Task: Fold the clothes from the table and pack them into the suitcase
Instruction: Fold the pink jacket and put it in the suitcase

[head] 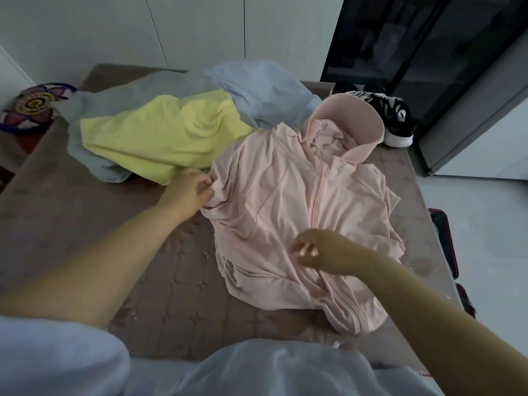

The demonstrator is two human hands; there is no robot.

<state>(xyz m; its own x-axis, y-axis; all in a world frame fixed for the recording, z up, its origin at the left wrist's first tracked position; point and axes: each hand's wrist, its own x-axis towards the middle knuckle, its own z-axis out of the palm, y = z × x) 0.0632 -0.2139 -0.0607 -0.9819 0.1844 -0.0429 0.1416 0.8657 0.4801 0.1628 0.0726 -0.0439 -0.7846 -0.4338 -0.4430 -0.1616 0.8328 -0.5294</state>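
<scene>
The table [171,281] holds a pink jacket [274,195]; the suitcase [445,238] contents are hidden. The left hand [191,190] pinches the jacket; the right hand [317,250] curls, grip unclear.

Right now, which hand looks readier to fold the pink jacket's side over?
Probably the left hand: it pinches the jacket at its side edge. The right hand sits mid-jacket by the zipper; its grip is unclear.

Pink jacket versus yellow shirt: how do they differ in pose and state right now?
The pink jacket lies spread out, zip up, close to the person; the yellow shirt lies bunched against grey cloth farther back. The left hand pinches the pink jacket's edge and the right hand is at its zip; no hand holds the yellow shirt. Both are unfolded on the table.
</scene>
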